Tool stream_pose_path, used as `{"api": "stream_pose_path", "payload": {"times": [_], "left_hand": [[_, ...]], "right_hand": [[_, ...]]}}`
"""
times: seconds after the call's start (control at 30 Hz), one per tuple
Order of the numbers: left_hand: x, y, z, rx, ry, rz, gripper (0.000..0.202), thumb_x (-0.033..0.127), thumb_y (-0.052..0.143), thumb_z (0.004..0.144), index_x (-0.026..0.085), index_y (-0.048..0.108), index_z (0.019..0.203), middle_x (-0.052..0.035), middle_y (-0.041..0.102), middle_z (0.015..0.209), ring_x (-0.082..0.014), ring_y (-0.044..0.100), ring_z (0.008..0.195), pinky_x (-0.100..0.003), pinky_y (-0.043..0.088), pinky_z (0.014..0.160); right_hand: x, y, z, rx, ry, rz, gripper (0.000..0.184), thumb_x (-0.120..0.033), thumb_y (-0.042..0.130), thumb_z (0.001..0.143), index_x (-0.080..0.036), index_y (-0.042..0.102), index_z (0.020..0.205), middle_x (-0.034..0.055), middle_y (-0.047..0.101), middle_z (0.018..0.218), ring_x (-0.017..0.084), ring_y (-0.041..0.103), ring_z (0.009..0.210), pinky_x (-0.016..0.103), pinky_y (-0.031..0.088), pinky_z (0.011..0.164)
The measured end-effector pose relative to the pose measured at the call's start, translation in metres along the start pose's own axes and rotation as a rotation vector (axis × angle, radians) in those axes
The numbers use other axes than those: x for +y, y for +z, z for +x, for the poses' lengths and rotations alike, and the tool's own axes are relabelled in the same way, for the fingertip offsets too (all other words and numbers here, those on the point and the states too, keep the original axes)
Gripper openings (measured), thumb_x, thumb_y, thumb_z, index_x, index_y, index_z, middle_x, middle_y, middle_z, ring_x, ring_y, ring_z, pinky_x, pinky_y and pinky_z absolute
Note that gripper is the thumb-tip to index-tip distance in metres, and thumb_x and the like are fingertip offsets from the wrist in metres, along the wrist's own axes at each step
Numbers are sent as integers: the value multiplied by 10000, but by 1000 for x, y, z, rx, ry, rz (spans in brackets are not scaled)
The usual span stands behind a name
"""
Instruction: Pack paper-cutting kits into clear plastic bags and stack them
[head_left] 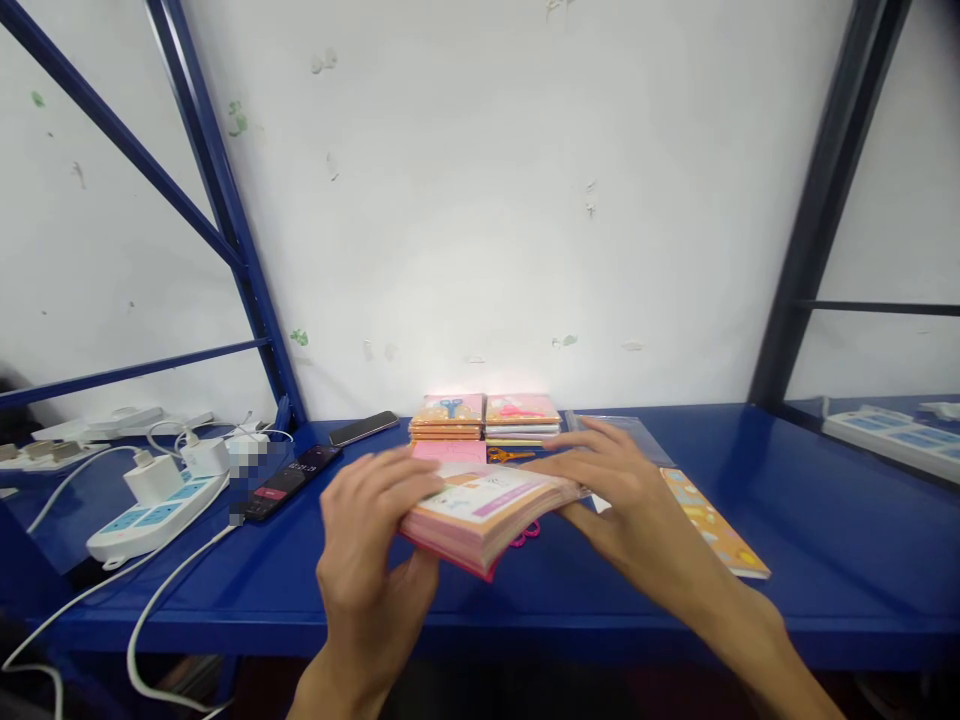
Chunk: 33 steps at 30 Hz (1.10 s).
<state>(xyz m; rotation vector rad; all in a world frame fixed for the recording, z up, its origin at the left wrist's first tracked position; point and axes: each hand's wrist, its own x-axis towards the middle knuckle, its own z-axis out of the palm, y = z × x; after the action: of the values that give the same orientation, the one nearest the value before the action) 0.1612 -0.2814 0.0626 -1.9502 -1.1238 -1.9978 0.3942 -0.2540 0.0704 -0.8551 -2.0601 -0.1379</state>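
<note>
Above the front of the desk, a thick pad of printed pages (480,505) with a pink-red underside is held slightly tilted. My left hand (375,530) is closed round its left edge, thumb below and fingers on top. At the pad's right edge, my right hand (611,480) is closed on the far corner, its thumb underneath. Pink scissors (527,533) lie on the desk, partly hidden by the pad. Just behind are orange-handled scissors (510,455) and a pink sheet or packet (450,452). An orange patterned booklet (712,520) lies beside my right forearm.
Two stacks of packets stand by the wall, topped with blue scissors (451,407) and pink scissors (519,411). A clear plastic bag (645,438) lies at right. Two phones (292,482) (364,428), a power strip (154,515) and white cables occupy the left.
</note>
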Motion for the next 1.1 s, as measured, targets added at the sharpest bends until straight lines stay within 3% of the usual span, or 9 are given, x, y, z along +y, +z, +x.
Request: {"api": "stream_pose_path", "payload": {"times": [0.07,0.13,0.2,0.3,0.37,0.6,0.7,0.97,1.1], "left_hand": [[6,3,2,188,-38,62,655,183,891,689,303,621,1273,-84,612,1380,-327,520,1361,-462,319,1207],[9,3,6,253,-145,39,933,232,909,687,291,422,1482,-124,415,1570,-328,410,1460,-448,301,1226],[6,0,11,81,-326,-109,871,304,873,750,262,420,1492,-140,468,1543,-326,482,1413,-431,387,1180],[-2,-6,16,-350,-619,-389,524,412,812,813,186,666,1262,-140,720,1265,-334,688,1162,-416,558,1001],[-5,-9,18,-464,-704,-470,420,450,814,799,160,761,1098,-131,785,1111,-333,744,1020,-410,603,913],[1,-5,19,-322,-728,-434,375,475,852,742,193,820,987,-71,816,891,-259,755,753,-318,620,687],[0,0,18,-300,-738,-440,399,480,875,708,185,815,971,-77,815,890,-261,754,762,-316,620,696],[-13,7,13,-299,-702,-484,343,398,851,770,194,756,1029,-62,803,965,-228,755,865,-274,604,770],[-20,9,12,-314,-668,-497,279,368,845,776,189,761,973,-65,794,989,-231,749,914,-264,590,793]], "right_hand": [[-6,3,3,48,140,126,103,-319,692,949,-323,792,975,11,800,1026,294,691,1055,537,427,1083],[-12,3,6,51,322,311,170,-454,707,927,-317,800,961,25,791,1047,305,692,1025,478,519,958],[-15,2,8,-1,468,540,277,-534,707,903,-293,798,1005,35,789,1026,306,706,973,423,564,848],[-14,2,9,-79,567,835,371,-577,710,881,-225,790,969,61,786,940,311,721,912,395,581,779],[-11,3,8,-107,580,927,383,-568,734,863,-206,785,975,71,787,960,314,721,928,395,582,794],[-10,8,7,-140,593,974,312,-511,796,830,-227,797,960,53,803,952,281,751,893,368,613,767],[-11,13,9,-116,622,1006,382,-504,802,828,-229,789,1094,75,804,1093,297,755,1005,401,623,855],[-1,21,8,-149,635,901,407,-551,757,850,-208,794,1067,84,809,1068,299,761,992,406,619,842],[4,22,9,-127,551,788,361,-537,739,867,-215,778,1025,75,799,1065,293,743,1001,399,595,859]]}}
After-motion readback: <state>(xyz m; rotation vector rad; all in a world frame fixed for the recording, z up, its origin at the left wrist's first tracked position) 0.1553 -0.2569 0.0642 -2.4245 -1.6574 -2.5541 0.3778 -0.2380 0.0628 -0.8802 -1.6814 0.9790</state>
